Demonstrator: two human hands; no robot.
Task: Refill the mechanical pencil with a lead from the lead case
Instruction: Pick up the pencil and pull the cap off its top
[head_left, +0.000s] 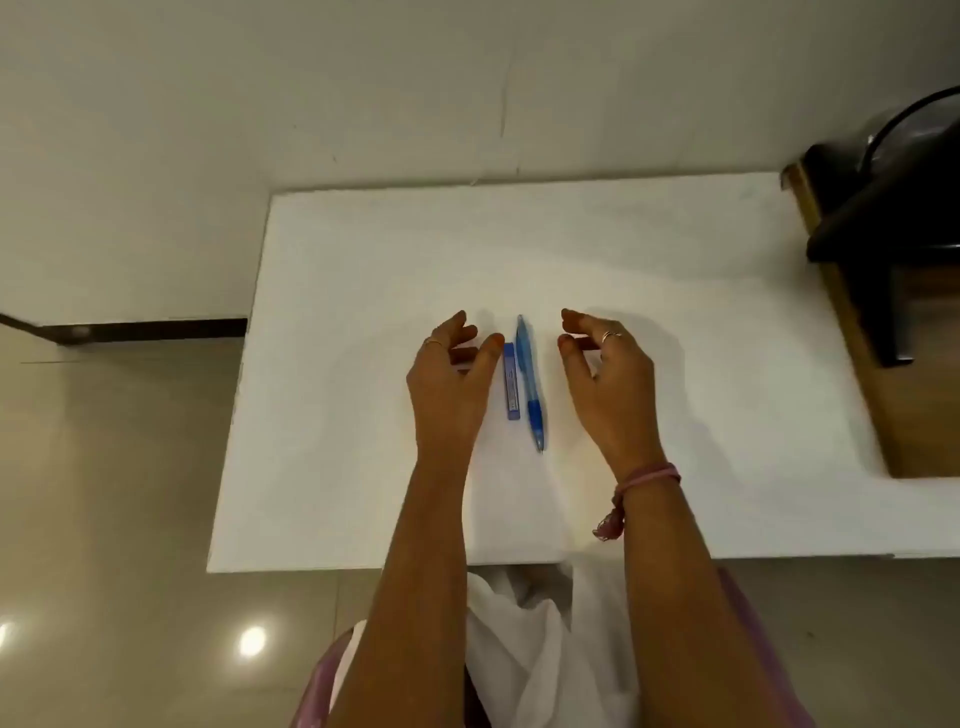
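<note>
A blue mechanical pencil (530, 382) lies on the white table (675, 291), its tip pointing toward me. Right beside it on the left lies a slim blue lead case (511, 381), parallel to the pencil. My left hand (449, 382) hovers just left of the case, fingers curled and apart, thumb close to the case's top end. My right hand (608, 379) hovers to the right of the pencil, fingers apart, holding nothing. Neither hand grips anything.
A black chair (883, 208) stands on a wooden surface (914, 415) at the table's right edge. The wall runs behind the table. Tiled floor lies to the left and below the table's front edge.
</note>
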